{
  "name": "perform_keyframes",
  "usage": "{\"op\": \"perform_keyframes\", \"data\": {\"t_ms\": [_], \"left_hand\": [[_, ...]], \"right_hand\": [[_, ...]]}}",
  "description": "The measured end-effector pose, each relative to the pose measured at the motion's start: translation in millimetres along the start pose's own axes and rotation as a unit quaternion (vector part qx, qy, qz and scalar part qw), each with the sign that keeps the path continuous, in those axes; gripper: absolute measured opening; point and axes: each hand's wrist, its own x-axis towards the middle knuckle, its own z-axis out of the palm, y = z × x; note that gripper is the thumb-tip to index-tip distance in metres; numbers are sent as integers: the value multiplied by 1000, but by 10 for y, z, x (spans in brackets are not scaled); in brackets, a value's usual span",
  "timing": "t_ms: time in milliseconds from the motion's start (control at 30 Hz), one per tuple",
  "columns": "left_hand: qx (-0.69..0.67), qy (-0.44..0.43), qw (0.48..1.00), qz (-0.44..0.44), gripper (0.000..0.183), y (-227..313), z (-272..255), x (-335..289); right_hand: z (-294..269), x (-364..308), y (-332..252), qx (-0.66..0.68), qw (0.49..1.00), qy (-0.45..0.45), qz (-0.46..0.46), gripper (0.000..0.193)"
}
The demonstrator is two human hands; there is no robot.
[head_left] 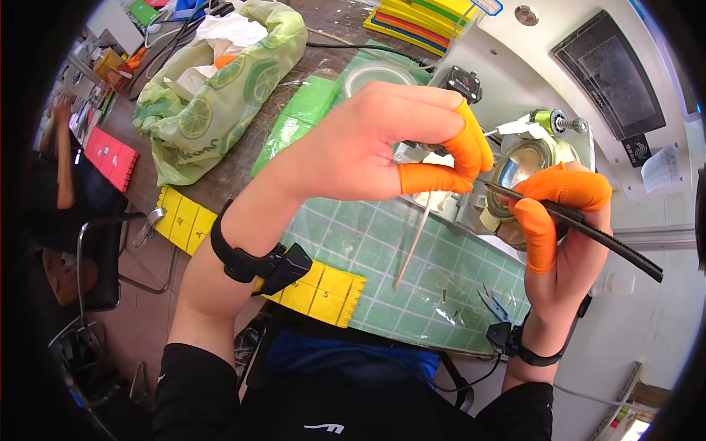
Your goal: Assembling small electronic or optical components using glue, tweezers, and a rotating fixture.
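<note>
My left hand [412,140], with orange finger cots on its fingers, is closed in a pinch. Whatever its fingertips hold is too small to make out. Facing it, my right hand [562,213], also in orange finger cots, grips black tweezers [618,253]. The tweezers' points reach close to the left fingertips. Just behind both hands stands a machine [515,66] with a round, shiny metal part [518,165] and a green roller [548,120]. Below the left fingers a thin wooden stick [413,242] slants down over the green gridded mat [375,235].
A second pair of tweezers [494,301] lies at the mat's right edge. Yellow marked strips [316,290] line the near table edge. A green patterned bag [213,103] with white paper stands at the far left, near a green pack [298,114]. Another person's arm [65,169] shows at left.
</note>
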Motion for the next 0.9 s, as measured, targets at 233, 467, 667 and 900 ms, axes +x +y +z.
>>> {"op": "perform_keyframes", "data": {"t_ms": [233,467,667,900], "left_hand": [[-7,8,1000,10,19,-15,17,-5],[-5,3,1000,6,20,-2,12,11],[-6,-3,1000,-6,20,34,-12,2],[-6,-14,1000,-20,21,41,5,31]], "right_hand": [[-10,10,-27,27,1000,-3,2,31],[-9,16,-43,29,1000,-2,-4,30],[-13,43,-48,8,999,-21,-24,27],[-77,41,-1,-29,997,-52,-44,25]]}}
